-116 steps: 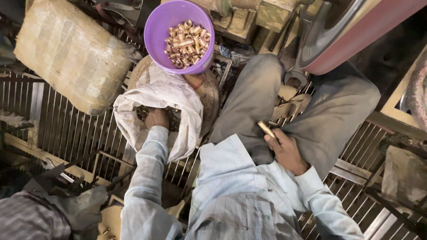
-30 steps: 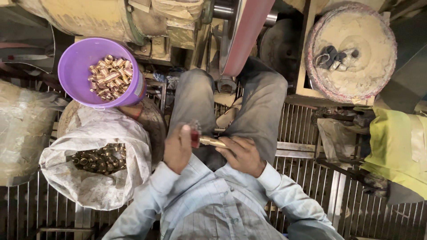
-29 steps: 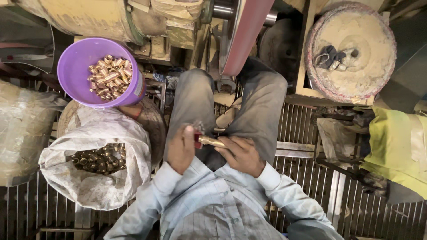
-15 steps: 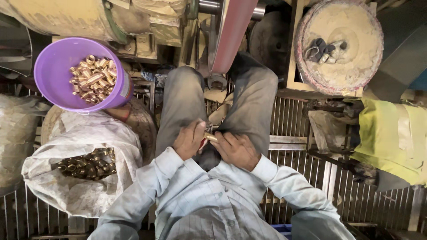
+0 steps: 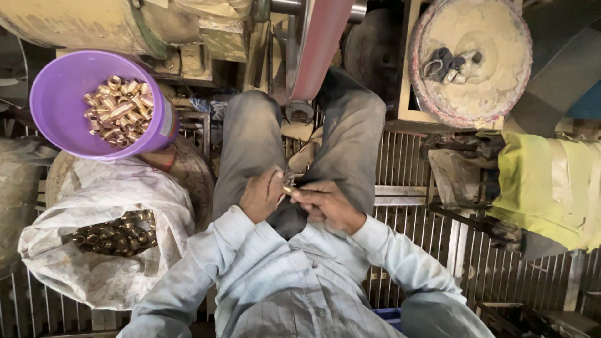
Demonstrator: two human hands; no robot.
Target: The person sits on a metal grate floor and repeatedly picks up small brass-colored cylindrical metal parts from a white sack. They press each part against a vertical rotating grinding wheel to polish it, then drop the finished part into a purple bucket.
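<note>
Hands meet over the lap: left hand (image 5: pixel 261 195) and right hand (image 5: pixel 325 203) both pinch a small brass piece (image 5: pixel 287 188) between their fingers, purple bowl (image 5: pixel 56 94) of brass pieces off to the left

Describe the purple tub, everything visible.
The purple tub is a round, plastic-looking container with a plain rim, seen from above, upright, at the upper left. It is partly filled with a loose heap of short brass-coloured tubular parts. A strip of label shows on its outer right wall. Its lower edge sits over a white sack holding darker parts of the same kind. Neither hand touches it; what supports it is hidden.
</note>
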